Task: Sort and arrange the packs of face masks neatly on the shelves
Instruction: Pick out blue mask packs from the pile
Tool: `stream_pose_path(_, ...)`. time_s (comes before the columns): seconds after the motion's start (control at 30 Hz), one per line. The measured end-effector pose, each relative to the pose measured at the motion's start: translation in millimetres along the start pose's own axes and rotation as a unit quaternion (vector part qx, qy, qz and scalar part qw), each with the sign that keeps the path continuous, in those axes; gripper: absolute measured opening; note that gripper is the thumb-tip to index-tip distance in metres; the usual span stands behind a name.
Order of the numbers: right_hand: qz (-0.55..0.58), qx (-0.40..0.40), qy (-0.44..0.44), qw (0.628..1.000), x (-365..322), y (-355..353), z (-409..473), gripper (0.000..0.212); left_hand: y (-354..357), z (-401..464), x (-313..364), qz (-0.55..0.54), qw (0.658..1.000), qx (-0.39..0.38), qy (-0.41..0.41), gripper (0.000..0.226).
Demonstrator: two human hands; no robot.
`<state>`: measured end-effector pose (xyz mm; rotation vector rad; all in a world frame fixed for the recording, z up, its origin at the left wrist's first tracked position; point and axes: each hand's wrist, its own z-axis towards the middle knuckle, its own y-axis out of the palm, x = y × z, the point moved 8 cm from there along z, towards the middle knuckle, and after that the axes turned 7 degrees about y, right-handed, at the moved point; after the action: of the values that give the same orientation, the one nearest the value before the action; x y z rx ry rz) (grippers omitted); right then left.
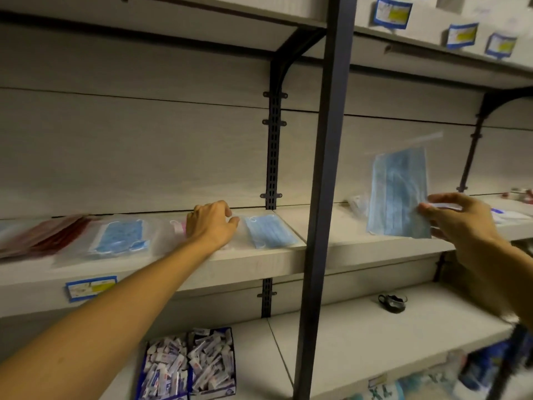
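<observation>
A: We have only the head view. Starting with what holds things: on the lower shelf (360, 342) we see a blue box (187, 365) in two compartments, both full of small white wrapped sachets, too blurred to read.

B: And on the middle shelf (259, 258), the clear bags. We count, from the left, a reddish pack (43, 235) lying flat, a patterned blue mask pack (121, 236), a pack with something pink (177, 228) in it, partly hidden by the left arm, and a plain blue mask pack (269, 230) just left of the dark post (326, 168).

A: Right of that post, we see a crumpled clear bag (357, 202) at the back of the shelf and some pale packets (507, 216) at the far right, both blurred. A dark mask (392, 303) lies alone on the lower shelf.

B: Now the hands. Our left hand (212, 223) lies palm down on the middle shelf, fingers loosely bent and a little apart, resting on the clear bags between the pink one and the plain blue one. We cannot tell whether it grips anything.

A: Our right hand (458, 220) pinches a clear bag of blue masks (399, 194) by its lower right corner, thumb in front, fingers behind. The bag stands upright in the air above the middle shelf, right of the post, touching nothing else.

B: Price labels (90, 287) hang on the shelf edges.
</observation>
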<state>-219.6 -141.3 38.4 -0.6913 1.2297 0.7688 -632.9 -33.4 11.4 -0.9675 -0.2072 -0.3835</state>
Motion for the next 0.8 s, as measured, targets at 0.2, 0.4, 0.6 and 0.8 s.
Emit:
stream_pose_path(0.2, 0.014, 0.053, -0.027, 0.998, -23, -10, -78, 0.035, -6, -8, -14, -0.032, 0.998, -0.018, 0.058, 0.023)
stream_pose_path(0.4, 0.017, 0.02, -0.057, 0.998, -50, 25, -136, 0.019, -9, -20, -26, -0.058, 0.994, -0.022, 0.085, 0.017)
stream_pose_path(0.6, -0.019, -0.05, -0.064, 0.996, -70, 111, -146, 0.02, -35, -14, -51, -0.053, 0.994, -0.004, 0.098, 0.016)
stream_pose_path(0.8, -0.135, -0.067, -0.065, 0.987, -54, 197, -122, 0.023, -45, -3, -82, -0.03, 0.995, -0.009, 0.09, 0.016)
